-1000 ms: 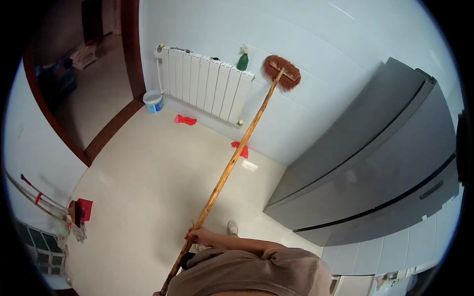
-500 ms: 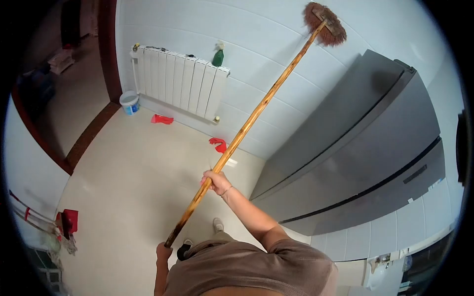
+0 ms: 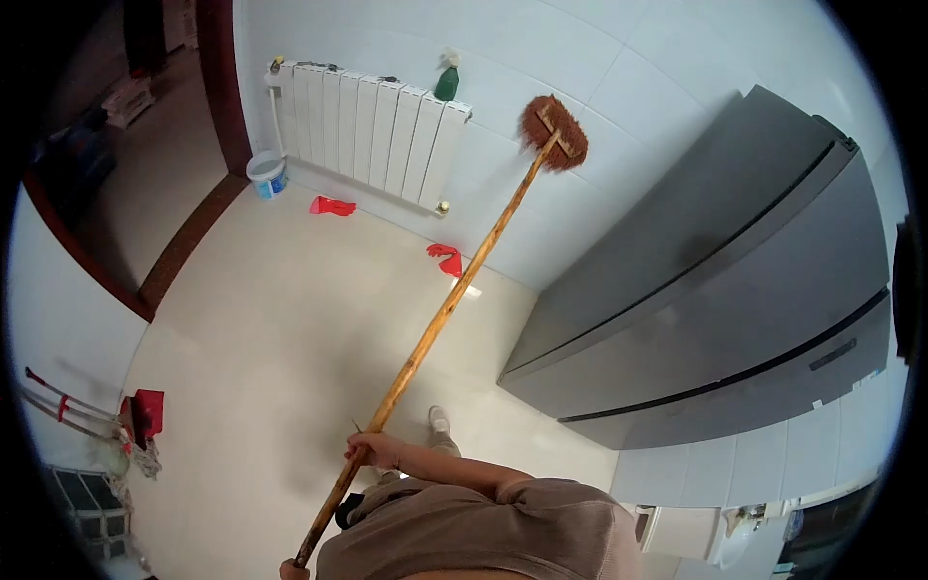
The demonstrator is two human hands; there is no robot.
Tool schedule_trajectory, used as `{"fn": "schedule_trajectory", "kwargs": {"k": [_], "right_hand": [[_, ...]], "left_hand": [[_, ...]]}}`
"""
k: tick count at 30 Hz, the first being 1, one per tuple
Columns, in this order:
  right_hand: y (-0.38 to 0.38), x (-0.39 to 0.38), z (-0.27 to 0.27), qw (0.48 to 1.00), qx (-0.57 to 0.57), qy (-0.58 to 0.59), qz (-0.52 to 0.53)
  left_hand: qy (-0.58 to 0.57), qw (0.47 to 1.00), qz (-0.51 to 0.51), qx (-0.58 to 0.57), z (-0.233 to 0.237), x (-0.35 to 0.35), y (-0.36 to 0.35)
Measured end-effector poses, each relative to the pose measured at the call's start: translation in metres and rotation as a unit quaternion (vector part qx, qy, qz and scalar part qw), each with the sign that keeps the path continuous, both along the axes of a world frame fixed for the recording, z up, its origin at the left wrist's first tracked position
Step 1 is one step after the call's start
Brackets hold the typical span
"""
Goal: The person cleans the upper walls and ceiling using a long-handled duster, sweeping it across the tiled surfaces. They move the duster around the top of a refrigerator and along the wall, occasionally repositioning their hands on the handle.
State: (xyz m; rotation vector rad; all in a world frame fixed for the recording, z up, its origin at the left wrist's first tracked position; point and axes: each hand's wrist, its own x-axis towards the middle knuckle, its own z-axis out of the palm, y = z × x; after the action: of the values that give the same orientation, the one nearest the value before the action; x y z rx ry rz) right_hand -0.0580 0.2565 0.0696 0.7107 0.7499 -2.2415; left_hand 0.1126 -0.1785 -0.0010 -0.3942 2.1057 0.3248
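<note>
Drew reddish-brown bristled broom head (image 3: 554, 133) down white tiled wall (image 3: 619, 126), clasping rightward-slanting long wooden pole (image 3: 449, 305) with right hand (image 3: 375, 449) nearer bristles than left hand (image 3: 294, 570).

The view comes from the camera on the person's head, looking forward and steeply down past the brown shirt (image 3: 474, 532) at the near edge, across the pale floor (image 3: 242, 387) to the tiled wall (image 3: 590, 48) on the far side. Its wide, round-edged field bends straight lines and spans from the door frame (image 3: 220, 87) at left to the grey refrigerator (image 3: 696, 290) at right. The right hand (image 3: 375, 450) lies near the lens, the broom head (image 3: 554, 133) well beyond.
</note>
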Motion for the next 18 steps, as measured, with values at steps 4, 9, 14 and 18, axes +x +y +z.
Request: {"fn": "schedule_trajectory", "kwargs": {"k": [4, 9, 14, 18], "right_hand": [[0.004, 0.010, -0.011, 0.999, -0.020, 0.014, -0.029], [0.031, 0.015, 0.018, 0.995, 0.074, -0.022, -0.062], [0.075, -0.002, 0.050, 0.988, 0.083, 0.109, -0.073], [0.128, -0.036, 0.083, 0.963, 0.190, 0.153, -0.118]], "left_hand": [[-0.018, 0.999, 0.021, 0.024, 0.003, 0.014, 0.003], [0.355, 0.910, -0.191, -0.099, -0.033, 0.063, 0.047], [0.241, 0.968, -0.041, 0.063, -0.049, -0.029, 0.099], [0.385, 0.907, -0.061, 0.159, -0.060, -0.092, 0.159]]}}
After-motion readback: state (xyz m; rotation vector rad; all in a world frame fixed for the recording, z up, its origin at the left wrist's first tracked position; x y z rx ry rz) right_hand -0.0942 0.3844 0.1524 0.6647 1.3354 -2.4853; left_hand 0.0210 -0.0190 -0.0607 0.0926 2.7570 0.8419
